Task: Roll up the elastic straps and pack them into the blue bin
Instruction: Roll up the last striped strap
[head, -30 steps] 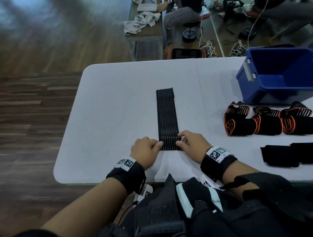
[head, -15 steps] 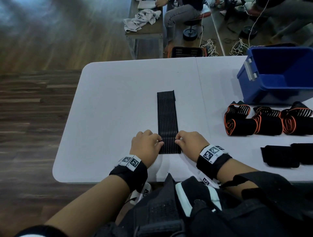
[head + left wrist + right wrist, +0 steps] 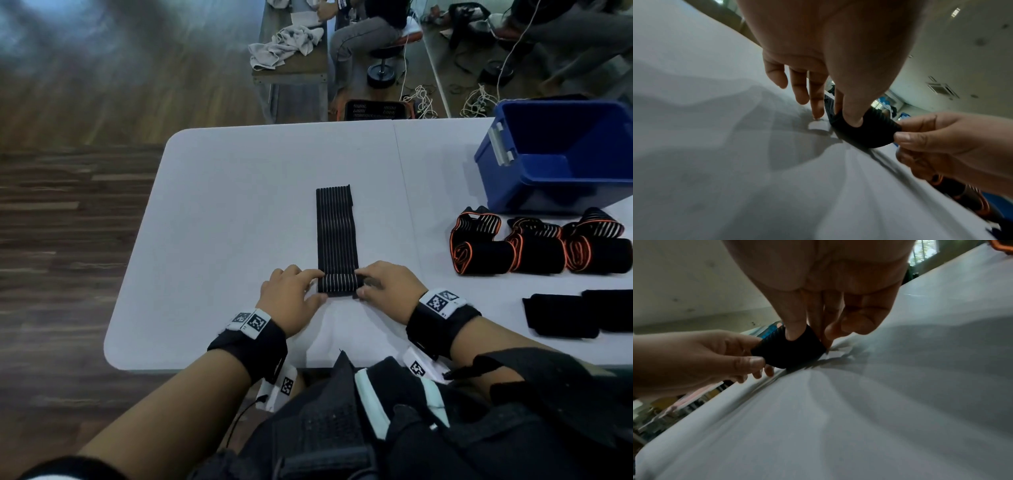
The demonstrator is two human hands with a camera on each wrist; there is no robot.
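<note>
The roll at the near end of the black strap [image 3: 337,236] has grown fatter since earlier; left hand [image 3: 291,301] and right hand [image 3: 388,291] pinch its ends on the white table [image 3: 222,222] — uneven pressure could skew it into a cone.

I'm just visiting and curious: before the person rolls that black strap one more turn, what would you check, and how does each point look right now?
1. Both hands on the roll: ok. The left hand and right hand pinch the ends of the rolled part of the black ribbed elastic strap.
2. Roll even across its width: ok in the head view.
3. Unrolled length lying flat and straight on the white table: ok.
4. Path ahead of the roll free: ok.
5. Open blue plastic bin has room: ok where its inside shows; the rest is cut off.
6. Roll tightness: cannot tell.
</note>
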